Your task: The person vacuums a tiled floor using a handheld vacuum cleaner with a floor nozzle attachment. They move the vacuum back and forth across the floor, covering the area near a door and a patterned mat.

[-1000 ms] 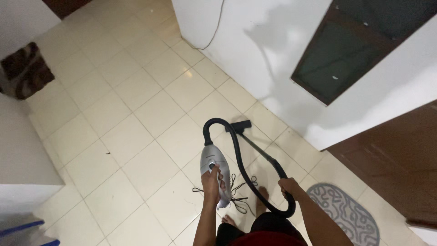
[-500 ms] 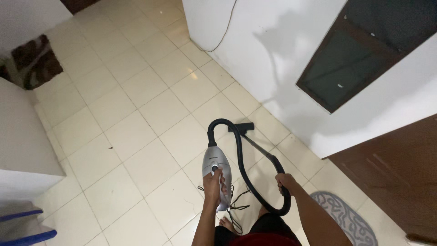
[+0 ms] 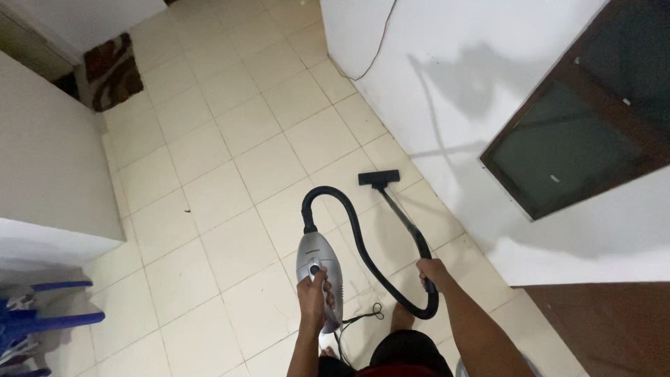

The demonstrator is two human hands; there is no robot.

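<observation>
My left hand (image 3: 312, 296) grips the top handle of a small silver canister vacuum (image 3: 318, 260), carried above the cream tiled floor (image 3: 230, 153). A black hose (image 3: 349, 209) loops from its front round to the black wand (image 3: 403, 216), which my right hand (image 3: 430, 271) holds near its upper end. The wand slopes down to a flat black floor nozzle (image 3: 379, 179) resting on the tiles close to the white wall (image 3: 447, 98). A thin black cord (image 3: 363, 315) dangles under the vacuum by my bare foot (image 3: 402, 318).
A dark brown-framed window (image 3: 579, 126) is set in the white wall, and a brown door (image 3: 600, 328) lies lower right. A pale cable (image 3: 373, 49) runs down the wall. A brown patterned mat (image 3: 112, 70) sits far left; blue furniture legs (image 3: 42, 321) stand lower left by a white wall (image 3: 49, 167).
The view has swung left and forward along the wall. The nozzle has slid farther ahead on the tiles, and the grey patterned rug at lower right has dropped out of view. Both grips are unchanged.
</observation>
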